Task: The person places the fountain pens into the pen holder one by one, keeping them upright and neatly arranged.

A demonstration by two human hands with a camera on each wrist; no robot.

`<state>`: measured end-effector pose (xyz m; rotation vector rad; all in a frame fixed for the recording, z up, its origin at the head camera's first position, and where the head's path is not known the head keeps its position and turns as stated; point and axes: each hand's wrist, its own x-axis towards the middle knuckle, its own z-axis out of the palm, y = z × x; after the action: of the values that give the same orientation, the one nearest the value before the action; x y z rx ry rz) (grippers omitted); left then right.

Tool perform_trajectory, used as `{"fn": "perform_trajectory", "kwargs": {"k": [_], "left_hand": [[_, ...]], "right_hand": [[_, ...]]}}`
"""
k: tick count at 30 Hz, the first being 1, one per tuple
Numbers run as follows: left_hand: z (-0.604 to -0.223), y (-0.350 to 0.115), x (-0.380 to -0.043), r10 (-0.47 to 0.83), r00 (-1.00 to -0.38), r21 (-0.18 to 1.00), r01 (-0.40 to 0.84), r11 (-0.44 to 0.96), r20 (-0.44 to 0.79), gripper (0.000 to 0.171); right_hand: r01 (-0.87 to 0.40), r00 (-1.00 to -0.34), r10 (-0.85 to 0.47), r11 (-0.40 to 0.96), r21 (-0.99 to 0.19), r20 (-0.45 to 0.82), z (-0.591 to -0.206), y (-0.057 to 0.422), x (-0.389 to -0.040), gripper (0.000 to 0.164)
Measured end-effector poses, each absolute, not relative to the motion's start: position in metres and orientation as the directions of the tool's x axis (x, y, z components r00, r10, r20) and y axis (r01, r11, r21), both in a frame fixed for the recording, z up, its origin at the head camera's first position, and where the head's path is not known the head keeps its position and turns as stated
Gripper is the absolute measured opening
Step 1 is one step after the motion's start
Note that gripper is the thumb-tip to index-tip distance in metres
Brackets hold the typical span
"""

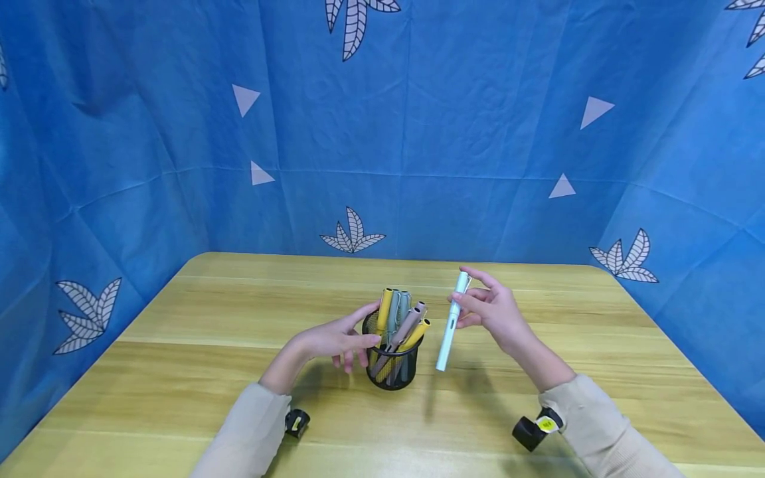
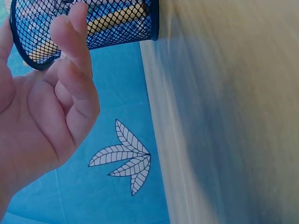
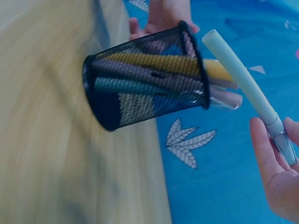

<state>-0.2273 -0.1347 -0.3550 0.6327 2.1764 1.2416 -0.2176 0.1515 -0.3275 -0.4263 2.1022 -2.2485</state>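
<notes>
A black mesh pen holder (image 1: 409,369) stands upright on the table with several capped pens in it: yellow pens (image 1: 384,313), grey-green pens (image 1: 394,311) and mauve pens (image 1: 409,324). My left hand (image 1: 327,340) grips the holder's rim between thumb and forefinger, while its other fingers curl loosely beside the mesh wall. To the right of the holder, my right hand (image 1: 495,313) pinches a pale blue pen (image 1: 447,340) near its clipped cap end. The pen tilts, its lower end above the tabletop. In the right wrist view, the pen (image 3: 245,79) is apart from the holder (image 3: 135,109).
The wooden table (image 1: 209,318) has rounded far corners. A blue cloth (image 1: 335,119) with leaf and triangle prints hangs behind it and along both sides. Black wrist devices (image 1: 296,423) sit at both sleeves.
</notes>
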Motion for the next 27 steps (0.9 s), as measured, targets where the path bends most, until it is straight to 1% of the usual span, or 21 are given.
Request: {"fn": "perform_trajectory", "kwargs": {"k": [8,16,20,27], "left_hand": [[-0.355,-0.135,-0.226,0.639,-0.734,0.882,0.123,0.455,-0.228,0.075],[-0.356,-0.135,-0.227,0.642,-0.733,0.883,0.125,0.453,-0.226,0.075],[-0.356,-0.135,-0.228,0.643,-0.733,0.882,0.129,0.454,-0.223,0.074],[-0.356,-0.135,-0.228,0.64,-0.734,0.881,0.124,0.456,-0.228,0.075]], "right_hand": [[-0.207,-0.962,-0.143,-0.183,-0.961,0.234,-0.314,0.146,-0.212,0.056],[-0.332,-0.934,-0.057,-0.229,-0.915,0.353,-0.311,0.131,-0.209,0.049],[-0.38,-0.915,-0.045,-0.229,-0.896,0.4,-0.312,0.123,-0.21,0.05],[-0.434,-0.892,-0.054,-0.178,-0.883,0.449,-0.315,0.113,-0.21,0.052]]}}
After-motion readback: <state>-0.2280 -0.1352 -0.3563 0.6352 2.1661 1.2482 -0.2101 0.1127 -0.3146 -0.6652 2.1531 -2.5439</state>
